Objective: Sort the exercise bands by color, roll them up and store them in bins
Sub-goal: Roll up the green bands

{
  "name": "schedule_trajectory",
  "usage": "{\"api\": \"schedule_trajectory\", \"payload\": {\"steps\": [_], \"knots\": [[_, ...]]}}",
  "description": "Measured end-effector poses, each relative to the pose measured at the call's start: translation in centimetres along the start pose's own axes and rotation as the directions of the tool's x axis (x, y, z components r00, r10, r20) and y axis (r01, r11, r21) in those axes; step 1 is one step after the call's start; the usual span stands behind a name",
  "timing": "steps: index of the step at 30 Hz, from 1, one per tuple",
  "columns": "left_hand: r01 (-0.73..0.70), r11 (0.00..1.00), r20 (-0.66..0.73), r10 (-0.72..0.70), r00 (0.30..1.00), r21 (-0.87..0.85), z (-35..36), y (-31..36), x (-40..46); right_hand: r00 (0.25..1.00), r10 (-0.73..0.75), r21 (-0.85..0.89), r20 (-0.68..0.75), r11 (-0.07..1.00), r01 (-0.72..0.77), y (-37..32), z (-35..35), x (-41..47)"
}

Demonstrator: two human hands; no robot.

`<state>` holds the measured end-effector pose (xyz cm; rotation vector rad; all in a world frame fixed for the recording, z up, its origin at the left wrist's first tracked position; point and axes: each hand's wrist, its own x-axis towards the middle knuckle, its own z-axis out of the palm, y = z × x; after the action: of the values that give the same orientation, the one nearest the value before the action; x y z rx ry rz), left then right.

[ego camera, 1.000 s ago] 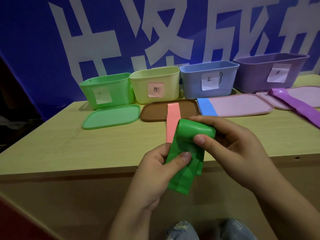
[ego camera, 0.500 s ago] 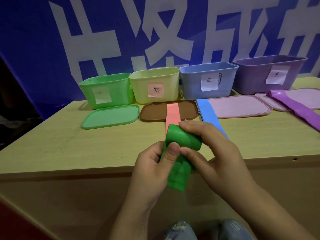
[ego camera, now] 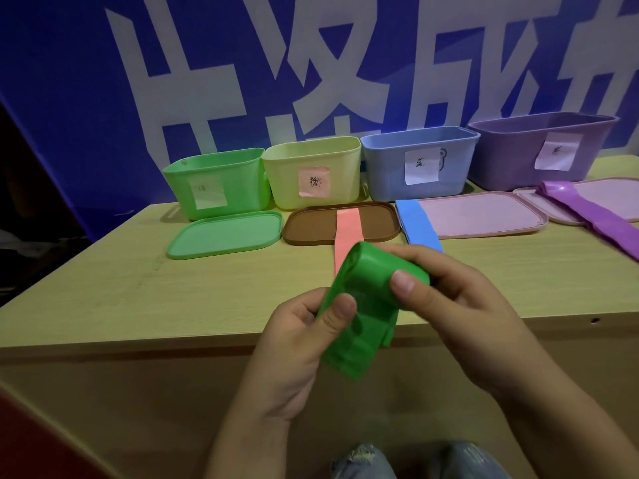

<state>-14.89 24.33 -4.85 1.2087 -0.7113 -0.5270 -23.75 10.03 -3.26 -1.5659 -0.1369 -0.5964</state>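
Green rubber fills the middle of the head view: we hold the green band (ego camera: 366, 305) in front of the counter (ego camera: 103, 288), above its near edge. Our right hand (ego camera: 463, 319) grips the rolled upper part, thumb on the near side and fingers (ego camera: 408, 252) curled over the far side, clamped on the roll. Our left hand (ego camera: 297, 344) pinches the loose tail hanging toward 6 o'clock, thumb pressed on its front.

Beyond the hands, at 12 o'clock, a pink band (ego camera: 347, 233) lies flat, its far end on a brown lid (ego camera: 311, 226). Toward 1 o'clock a blue band (ego camera: 416, 224) lies with its far end just beside a pink lid (ego camera: 484, 214). At 2 o'clock a purple band (ego camera: 587, 216) runs off a second pink lid (ego camera: 612, 195).

Along the far edge stand four open bins, each with a paper label: green bin (ego camera: 214, 181) at 11 o'clock, yellow bin (ego camera: 311, 171), blue bin (ego camera: 418, 160), purple bin (ego camera: 543, 146) at 2 o'clock. A green lid (ego camera: 224, 235) lies before the green bin. A blue banner (ego camera: 69, 81) with large white characters hangs behind.
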Motion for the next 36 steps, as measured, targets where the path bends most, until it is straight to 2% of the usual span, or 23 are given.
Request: {"api": "schedule_trajectory", "payload": {"steps": [4,8,11,22,25,29,31,34,36], "knots": [[0.037,0.999,-0.071,-0.039,0.997,-0.031,0.2,-0.4,0.2,0.999,0.008,0.028,-0.036,1.000,-0.007,0.1,-0.1,0.3],[-0.010,0.999,-0.115,0.015,0.993,0.048,1.6,-0.6,0.3,0.981,0.003,0.054,-0.193,0.998,0.008,0.7,0.4,0.2],[-0.053,0.995,-0.166,0.066,0.984,0.081,2.4,-0.8,0.3,0.972,-0.053,-0.009,-0.230,0.999,0.053,0.6,0.7,0.1],[-0.106,0.978,-0.080,0.122,0.989,0.178,0.5,-0.3,0.0,0.983,-0.119,-0.155,-0.141,0.983,0.097,1.1,1.1,-0.3],[-0.096,0.977,-0.055,0.108,0.993,0.189,0.5,-0.4,-0.2,0.980,-0.155,-0.264,-0.121,0.957,0.119,1.7,1.3,-0.5],[-0.083,0.964,-0.110,0.114,0.987,0.253,0.9,-0.6,-0.1,0.961,-0.262,-0.447,-0.085,0.872,0.199,2.3,1.8,-0.8],[-0.063,0.961,-0.131,0.101,0.986,0.268,0.9,-0.7,-0.2,0.983,-0.182,-0.385,-0.028,0.910,0.157,2.2,1.2,-0.8],[-0.067,0.957,-0.118,0.104,0.988,0.281,0.5,-0.4,-0.3,0.991,0.024,-0.101,0.135,0.995,-0.011,1.1,0.0,-0.6],[-0.089,0.947,-0.101,0.125,0.987,0.308,0.2,-0.1,-0.3,0.986,0.043,-0.049,0.163,0.998,-0.036,0.7,-0.4,-0.7]]}}
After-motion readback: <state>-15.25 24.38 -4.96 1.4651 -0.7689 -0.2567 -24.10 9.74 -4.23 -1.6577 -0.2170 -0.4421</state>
